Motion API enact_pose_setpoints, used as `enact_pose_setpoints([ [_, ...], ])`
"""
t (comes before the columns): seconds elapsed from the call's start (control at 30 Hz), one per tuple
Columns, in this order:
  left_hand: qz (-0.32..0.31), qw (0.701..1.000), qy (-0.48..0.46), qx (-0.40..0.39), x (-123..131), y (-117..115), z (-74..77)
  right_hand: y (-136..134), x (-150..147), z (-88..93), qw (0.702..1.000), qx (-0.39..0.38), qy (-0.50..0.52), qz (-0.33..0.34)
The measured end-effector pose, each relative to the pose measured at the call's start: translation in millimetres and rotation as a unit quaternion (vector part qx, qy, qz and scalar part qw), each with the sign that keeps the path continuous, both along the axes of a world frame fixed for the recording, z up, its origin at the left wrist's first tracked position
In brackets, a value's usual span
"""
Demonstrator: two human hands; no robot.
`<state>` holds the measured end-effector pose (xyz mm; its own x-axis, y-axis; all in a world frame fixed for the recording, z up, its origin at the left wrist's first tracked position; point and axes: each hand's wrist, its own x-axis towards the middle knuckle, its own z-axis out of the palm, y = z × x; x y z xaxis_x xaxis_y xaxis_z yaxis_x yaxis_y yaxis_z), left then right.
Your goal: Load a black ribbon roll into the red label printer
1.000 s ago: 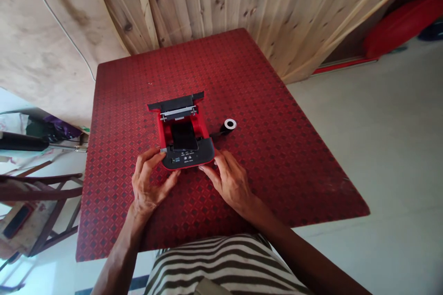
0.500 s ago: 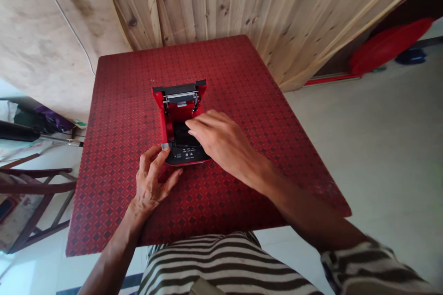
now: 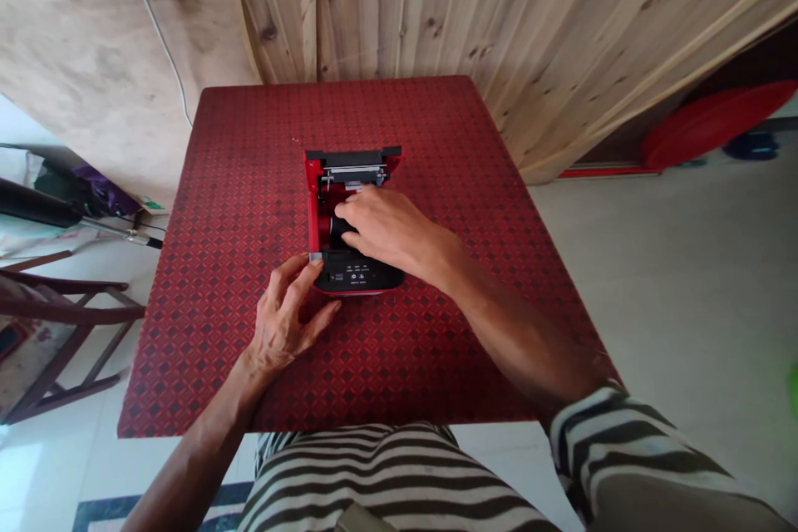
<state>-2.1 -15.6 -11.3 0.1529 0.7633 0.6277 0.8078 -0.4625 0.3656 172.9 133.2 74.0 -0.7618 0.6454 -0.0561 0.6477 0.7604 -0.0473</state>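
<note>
A small red and black printer [image 3: 358,270] stands on the table with its lid [image 3: 354,160] raised, hinged at the back. My left hand [image 3: 283,316] rests at its front left corner, fingers apart. The index fingertip touches the corner by a grey patch, and the thumb stretches out in front of the casing. Over the inner bay reaches my right hand [image 3: 392,224], its fingers curled around a black roll [image 3: 339,231] that shows in part below them. The hand hides the right side of the bay and most of the roll.
Red patterned cloth covers the square table [image 3: 249,183], which meets a wooden plank wall [image 3: 399,8] at the back. To the left are a wooden chair [image 3: 68,316] and a black-handled pole [image 3: 37,204]. A red round object [image 3: 716,125] lies far right.
The view has shifted, so the printer appears farther right. My right hand has moved deeper over the bay, and a black roll now shows under its fingers. My left hand keeps its place at the corner.
</note>
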Motion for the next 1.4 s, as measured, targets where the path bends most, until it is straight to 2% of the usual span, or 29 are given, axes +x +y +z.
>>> enact_pose_setpoints([
  [0.1,0.001,1.0,-0.004,0.003,0.2,0.5,-0.9,-16.3,9.5,11.3,0.998,0.034,0.057,-0.023],
  [0.2,0.006,1.0,-0.007,0.001,0.1,1.2,-2.5,-42.1,33.8,31.7,0.981,0.055,0.179,-0.047],
  [0.27,0.003,1.0,-0.01,-0.002,-0.1,1.4,-3.5,-62.6,56.6,44.3,0.96,0.019,0.273,-0.052],
  [0.33,-0.001,1.0,-0.014,-0.004,-0.3,1.7,-4.1,-83.8,78.2,46.9,0.937,-0.062,0.341,-0.05],
  [0.4,0.0,1.0,-0.012,-0.008,-0.4,2.4,-4.1,-104.1,93.2,34.2,0.913,-0.155,0.375,-0.05],
  [0.5,0.007,1.0,0.0,-0.015,-0.3,4.8,-3.0,-129.5,100.6,-8.9,0.891,-0.238,0.381,-0.067],
  [0.57,0.01,1.0,0.003,-0.019,0.5,7.5,-1.8,-141.7,98.7,-41.1,0.887,-0.245,0.383,-0.08],
  [0.63,0.005,1.0,0.004,-0.024,1.9,10.4,-0.1,-149.6,95.1,-65.9,0.884,-0.242,0.391,-0.089],
  [0.73,-0.012,0.999,-0.005,-0.036,3.9,13.9,2.9,-154.8,91.5,-82.4,0.881,-0.24,0.397,-0.091],
  [0.8,-0.019,0.998,-0.014,-0.05,4.3,15.0,4.7,-155.2,92.4,-81.4,0.882,-0.24,0.396,-0.088],
  [0.93,-0.022,0.997,-0.021,-0.065,2.2,15.3,5.9,-147.1,108.4,-66.5,0.873,-0.273,0.388,-0.111],
  [1.0,-0.026,0.998,-0.02,-0.06,0.7,15.5,5.3,-135.3,122.5,-61.2,0.846,-0.297,0.412,-0.163],
  [1.07,-0.028,0.998,-0.019,-0.05,-0.3,15.9,4.4,-116.9,136.4,-62.9,0.815,-0.257,0.456,-0.247],
  [1.13,-0.028,0.999,-0.017,-0.039,-0.6,16.0,3.8,-93.1,146.2,-72.6,0.794,-0.168,0.487,-0.321],
  [1.2,-0.024,0.999,-0.016,-0.037,-0.1,15.6,3.7,-68.1,149.8,-87.6,0.79,-0.114,0.493,-0.345],
  [1.3,-0.019,0.999,-0.015,-0.039,1.3,14.3,4.8,-38.2,145.2,-109.2,0.801,-0.14,0.486,-0.32],
  [1.4,-0.016,0.999,-0.011,-0.042,3.3,12.2,6.4,-24.1,137.5,-121.7,0.805,-0.162,0.483,-0.306],
])
